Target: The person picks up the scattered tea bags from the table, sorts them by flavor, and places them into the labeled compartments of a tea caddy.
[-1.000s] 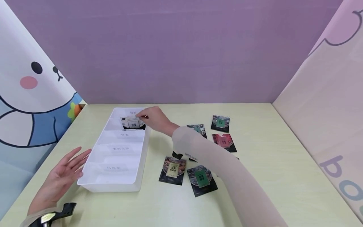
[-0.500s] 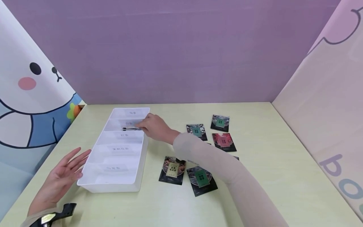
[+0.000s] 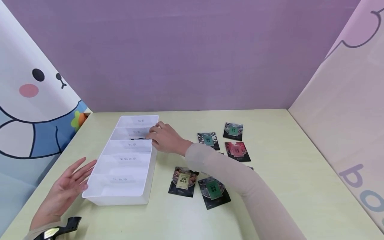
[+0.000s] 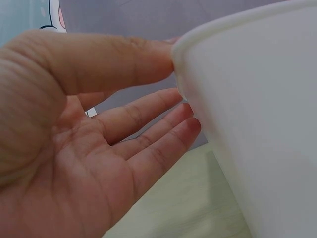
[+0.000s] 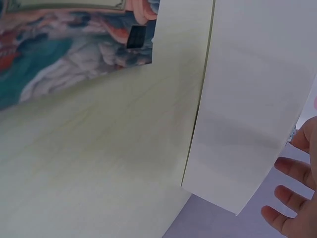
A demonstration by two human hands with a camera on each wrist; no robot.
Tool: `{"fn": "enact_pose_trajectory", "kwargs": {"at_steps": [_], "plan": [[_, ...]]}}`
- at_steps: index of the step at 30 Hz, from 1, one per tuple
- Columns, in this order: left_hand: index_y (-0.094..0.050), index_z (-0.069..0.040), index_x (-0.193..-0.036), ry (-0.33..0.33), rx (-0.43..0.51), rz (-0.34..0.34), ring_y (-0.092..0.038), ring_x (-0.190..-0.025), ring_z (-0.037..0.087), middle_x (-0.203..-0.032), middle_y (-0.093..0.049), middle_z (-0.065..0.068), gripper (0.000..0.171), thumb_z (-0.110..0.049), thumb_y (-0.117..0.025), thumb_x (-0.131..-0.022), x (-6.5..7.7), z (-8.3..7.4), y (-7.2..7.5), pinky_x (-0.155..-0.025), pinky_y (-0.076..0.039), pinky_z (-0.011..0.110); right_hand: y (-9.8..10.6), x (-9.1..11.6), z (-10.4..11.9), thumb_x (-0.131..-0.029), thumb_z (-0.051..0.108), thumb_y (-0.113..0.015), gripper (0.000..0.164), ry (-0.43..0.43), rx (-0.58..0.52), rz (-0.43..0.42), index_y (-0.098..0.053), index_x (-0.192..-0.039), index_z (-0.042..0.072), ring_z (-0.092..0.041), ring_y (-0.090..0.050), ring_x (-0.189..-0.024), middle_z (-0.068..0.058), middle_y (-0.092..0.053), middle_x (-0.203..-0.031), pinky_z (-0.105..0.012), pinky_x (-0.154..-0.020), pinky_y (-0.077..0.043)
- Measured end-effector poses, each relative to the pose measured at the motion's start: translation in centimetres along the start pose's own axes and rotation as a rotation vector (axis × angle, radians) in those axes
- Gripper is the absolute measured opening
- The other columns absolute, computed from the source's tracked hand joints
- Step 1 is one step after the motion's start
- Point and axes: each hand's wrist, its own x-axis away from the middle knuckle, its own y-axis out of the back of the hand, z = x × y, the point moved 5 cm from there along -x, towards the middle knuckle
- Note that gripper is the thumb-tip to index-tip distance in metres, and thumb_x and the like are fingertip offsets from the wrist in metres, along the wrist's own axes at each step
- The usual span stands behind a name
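Observation:
A white divided box with handwritten labels stands on the left of the table. My left hand is at its near left corner, fingers straight and spread; in the left wrist view the thumb and fingertips meet the box rim. My right hand is over the right rim at the second compartment from the back. Its fingers are spread apart in the right wrist view, fingertips beside the box wall. Inside that compartment, only the thin dark edge of a tea sachet shows, right by the fingers.
Several tea sachets lie right of the box: a yellow-labelled one, a green-labelled one, a red one and others behind. My right sleeve partly covers some. A purple wall closes off the back.
The tea sachet, first held upright above the second compartment, has gone down into it until only its edge shows. My right hand has lowered and its fingers have loosened. The left hand has stayed put.

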Motion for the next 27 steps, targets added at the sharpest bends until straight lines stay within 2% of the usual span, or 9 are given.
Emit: {"fn": "enact_pose_trajectory", "kwargs": {"at_steps": [8,17,22,27], "plan": [[-0.016,-0.012,-0.160,0.004,-0.020,-0.011,-0.047,-0.135,0.010,-0.152,-0.046,-0.001,0.081,0.030,-0.029,-0.092,0.1,0.1,-0.1,-0.102,-0.044,0.022,0.2,0.5,-0.6,-0.105,0.023,-0.041,0.039,0.014,0.017,0.016,-0.061,-0.138,0.027,-0.023,-0.044,-0.133,-0.001,-0.054,-0.142,-0.040,-0.102,-0.043],[-0.016,-0.012,-0.160,-0.001,-0.027,-0.013,-0.048,-0.134,0.009,-0.152,-0.047,-0.001,0.080,0.029,-0.030,-0.093,0.1,-0.3,0.1,-0.102,-0.044,0.022,2.1,1.9,-1.9,-0.102,0.025,-0.053,0.037,0.079,0.026,-0.026,-0.057,-0.140,0.022,-0.026,-0.044,-0.133,-0.005,-0.053,-0.142,-0.042,-0.101,-0.043],[-0.015,-0.011,-0.160,-0.014,-0.028,0.004,-0.047,-0.135,0.010,-0.153,-0.045,-0.001,0.080,0.030,-0.029,-0.092,0.2,-0.5,0.4,-0.102,-0.043,0.022,2.5,2.8,-3.4,-0.101,0.027,-0.058,0.040,0.076,0.004,0.024,-0.056,-0.140,0.020,-0.027,-0.041,-0.135,-0.006,-0.051,-0.143,-0.045,-0.106,-0.040],[-0.016,-0.012,-0.160,0.000,-0.030,0.000,-0.047,-0.135,0.009,-0.152,-0.046,-0.002,0.081,0.030,-0.029,-0.092,0.3,-0.4,0.6,-0.102,-0.044,0.022,1.9,4.2,-5.0,-0.099,0.031,-0.061,0.046,0.062,0.002,0.115,-0.052,-0.144,0.022,-0.029,-0.035,-0.139,-0.007,-0.045,-0.148,-0.050,-0.110,-0.034]]}}
